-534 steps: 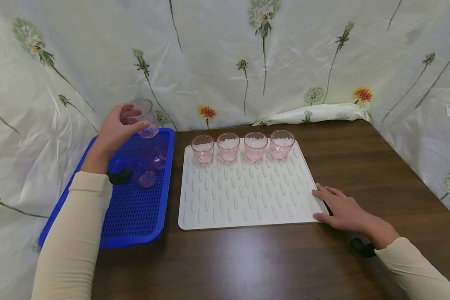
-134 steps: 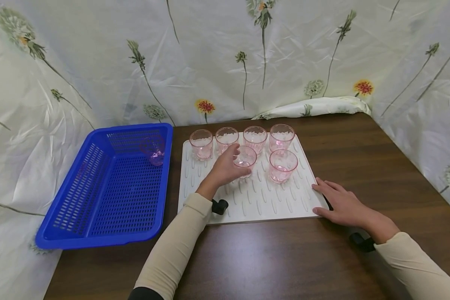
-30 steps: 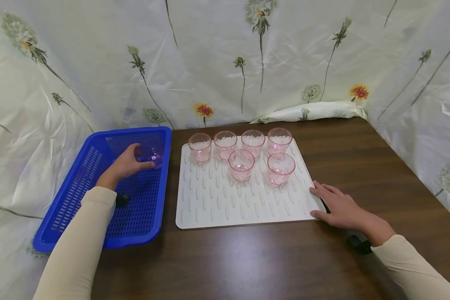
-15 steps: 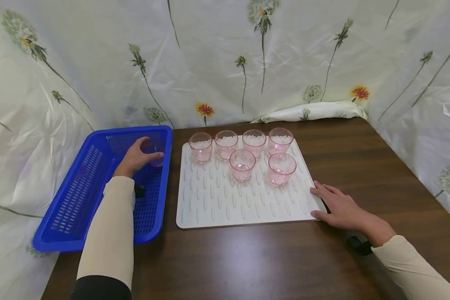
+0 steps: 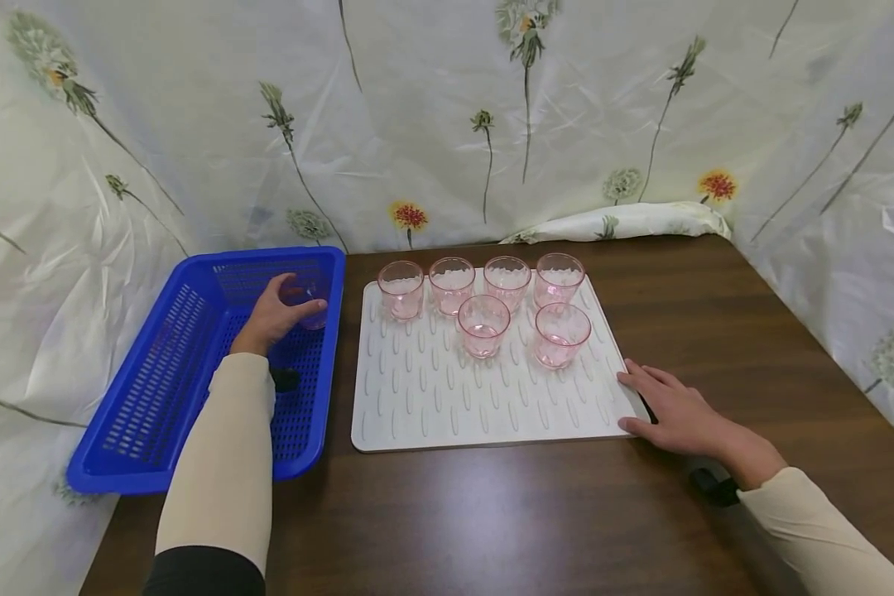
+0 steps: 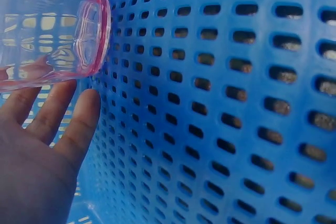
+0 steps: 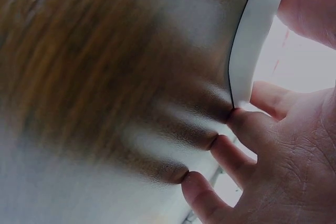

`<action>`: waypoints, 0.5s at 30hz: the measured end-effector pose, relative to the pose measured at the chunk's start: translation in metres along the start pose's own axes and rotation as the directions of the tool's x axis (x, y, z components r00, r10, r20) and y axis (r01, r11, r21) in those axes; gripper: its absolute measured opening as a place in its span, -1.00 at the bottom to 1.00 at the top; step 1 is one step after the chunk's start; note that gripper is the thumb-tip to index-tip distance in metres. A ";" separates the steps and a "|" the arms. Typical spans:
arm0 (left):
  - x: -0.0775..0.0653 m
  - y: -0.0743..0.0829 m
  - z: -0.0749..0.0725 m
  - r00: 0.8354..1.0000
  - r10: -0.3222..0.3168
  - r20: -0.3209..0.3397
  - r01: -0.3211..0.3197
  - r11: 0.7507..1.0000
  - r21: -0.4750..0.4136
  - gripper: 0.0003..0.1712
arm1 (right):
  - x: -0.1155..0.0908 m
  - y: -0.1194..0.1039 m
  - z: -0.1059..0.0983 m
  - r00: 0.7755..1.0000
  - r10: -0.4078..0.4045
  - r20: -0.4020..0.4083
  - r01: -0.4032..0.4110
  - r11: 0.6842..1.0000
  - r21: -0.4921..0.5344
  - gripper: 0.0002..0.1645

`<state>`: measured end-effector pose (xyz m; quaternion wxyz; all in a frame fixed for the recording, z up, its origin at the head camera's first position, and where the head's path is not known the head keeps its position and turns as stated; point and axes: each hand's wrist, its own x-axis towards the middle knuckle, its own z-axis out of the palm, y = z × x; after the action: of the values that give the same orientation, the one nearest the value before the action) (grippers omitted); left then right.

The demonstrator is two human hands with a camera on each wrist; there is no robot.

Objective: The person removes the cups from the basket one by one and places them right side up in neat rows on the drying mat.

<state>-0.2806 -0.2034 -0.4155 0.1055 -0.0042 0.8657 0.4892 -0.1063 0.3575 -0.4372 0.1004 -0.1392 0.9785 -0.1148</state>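
Note:
My left hand (image 5: 271,314) is down inside the blue basket (image 5: 156,397), thumb and fingers around a clear pink glass (image 5: 314,314) near the far right corner. In the left wrist view, the same glass (image 6: 52,35) shows its pink-edged end close to the basket wall, with fingers (image 6: 81,116) along its side. My right hand (image 5: 674,414) rests at the right edge of the white ridged mat (image 5: 417,406). There its thumb (image 7: 310,14) lies over the mat edge while fingertips touch the table.
A row of several pink glasses (image 5: 452,285) stands upright along the mat's back edge. Just in front of it are two more, a left glass (image 5: 483,327) and a right glass (image 5: 561,334). A flower-print sheet (image 5: 417,108) hangs behind the brown table (image 5: 492,521).
Two glasses have joined the mat's second row since the oldest frame. My left hand returned to the basket, then shifted right and back around the glass. The right hand stays put.

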 end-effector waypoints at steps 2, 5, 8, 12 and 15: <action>0.000 0.003 0.001 1.000 -0.009 0.007 0.009 1.000 0.006 0.13 | 0.000 0.001 0.000 1.000 0.004 0.003 -0.004 1.000 -0.002 -0.10; -0.001 0.006 0.002 1.000 -0.025 0.019 0.025 1.000 0.017 0.13 | 0.000 0.003 0.001 1.000 0.013 0.008 -0.013 1.000 -0.007 -0.09; -0.001 0.007 0.002 0.999 -0.024 0.025 0.024 1.000 0.017 0.13 | -0.001 0.005 0.003 1.000 0.011 0.005 -0.011 1.000 -0.012 -0.09; 0.000 0.003 0.001 1.000 -0.018 0.018 0.018 1.000 0.016 0.13 | 0.000 0.005 0.004 1.000 -0.001 -0.009 0.001 1.000 -0.012 -0.11; 0.000 0.001 0.000 1.000 -0.018 0.012 0.018 1.000 0.024 0.15 | 0.000 0.004 0.004 1.000 -0.004 -0.013 0.003 1.000 -0.012 -0.11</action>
<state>-0.2810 -0.2029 -0.4143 0.1152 -0.0075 0.8708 0.4780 -0.1067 0.3605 -0.4418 0.0931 -0.1408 0.9795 -0.1100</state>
